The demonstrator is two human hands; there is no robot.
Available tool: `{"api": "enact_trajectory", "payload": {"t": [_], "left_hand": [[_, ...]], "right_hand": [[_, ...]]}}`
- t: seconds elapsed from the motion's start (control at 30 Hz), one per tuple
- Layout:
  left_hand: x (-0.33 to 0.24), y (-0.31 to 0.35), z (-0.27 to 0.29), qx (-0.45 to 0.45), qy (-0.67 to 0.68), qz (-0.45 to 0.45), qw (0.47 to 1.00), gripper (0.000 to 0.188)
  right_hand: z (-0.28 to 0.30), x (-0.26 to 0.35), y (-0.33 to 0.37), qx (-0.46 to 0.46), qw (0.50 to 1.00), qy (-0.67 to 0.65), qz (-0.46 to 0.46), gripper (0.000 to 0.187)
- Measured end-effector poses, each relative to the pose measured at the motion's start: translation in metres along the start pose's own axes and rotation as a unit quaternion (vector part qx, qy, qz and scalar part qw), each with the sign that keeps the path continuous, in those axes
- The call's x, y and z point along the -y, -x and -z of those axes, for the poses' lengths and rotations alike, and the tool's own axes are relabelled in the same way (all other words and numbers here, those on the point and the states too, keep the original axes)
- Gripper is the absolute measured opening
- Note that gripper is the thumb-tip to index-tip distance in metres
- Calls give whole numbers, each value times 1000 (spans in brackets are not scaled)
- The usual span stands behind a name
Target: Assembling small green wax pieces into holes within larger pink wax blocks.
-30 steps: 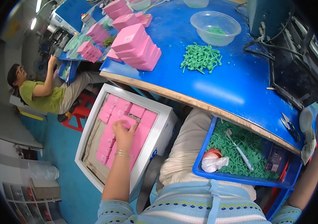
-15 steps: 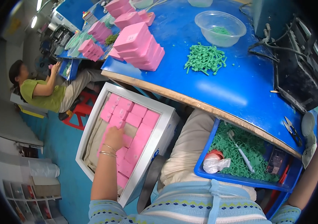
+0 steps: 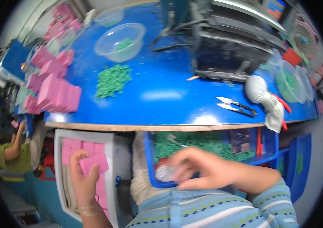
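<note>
My left hand (image 3: 81, 184) is closed round a small pink box (image 3: 97, 163), with the thumb on its near side and the fingers behind. It is held up over a white bin (image 3: 110, 152) lined with rows of the same pink boxes. Slightly smeared by motion, my right hand (image 3: 203, 169) is open, its thumb apart from its bent fingers. This hand hovers above the front of a blue drawer (image 3: 151, 161) full of green stringy scraps (image 3: 218, 148). Close to its fingertips lies a crumpled clear plastic bag (image 3: 164, 173).
On the blue table (image 3: 161, 110) are stacked pink boxes (image 3: 59, 95), a heap of green pieces (image 3: 114, 80), a clear bowl (image 3: 120, 41), thread snips (image 3: 237, 106) and a white cloth bundle (image 3: 260, 91). A black machine (image 3: 230, 55) stands behind. Another person (image 3: 15, 152) sits far left.
My left hand has come up out of the bin with a pink box. The right hand has moved from the far right to over the drawer. The view has turned right.
</note>
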State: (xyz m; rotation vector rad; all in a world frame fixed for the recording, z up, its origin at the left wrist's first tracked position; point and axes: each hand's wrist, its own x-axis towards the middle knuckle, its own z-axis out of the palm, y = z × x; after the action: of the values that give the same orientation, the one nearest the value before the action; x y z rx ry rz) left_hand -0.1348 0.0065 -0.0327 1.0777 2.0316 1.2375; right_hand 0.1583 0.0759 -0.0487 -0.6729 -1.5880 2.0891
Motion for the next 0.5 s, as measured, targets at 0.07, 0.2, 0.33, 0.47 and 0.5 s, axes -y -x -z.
{"api": "enact_trajectory", "payload": {"t": [0.07,0.2,0.33,0.47,0.5], "left_hand": [[-36,18,-31,109,11,-87,990,25],[-72,37,-84,221,-95,-350,905,37],[-76,34,-111,324,-105,-438,832,59],[-70,36,-123,361,2,-337,870,79],[-69,37,-123,343,-29,-361,867,81]], "right_hand": [[-11,-14,-16,15,991,58,120,47],[-29,-20,-24,-88,973,-90,193,42],[-8,-18,-6,-128,981,-112,94,39],[3,-23,2,-155,976,-22,151,35],[5,-23,3,-146,977,-80,130,30]]}}
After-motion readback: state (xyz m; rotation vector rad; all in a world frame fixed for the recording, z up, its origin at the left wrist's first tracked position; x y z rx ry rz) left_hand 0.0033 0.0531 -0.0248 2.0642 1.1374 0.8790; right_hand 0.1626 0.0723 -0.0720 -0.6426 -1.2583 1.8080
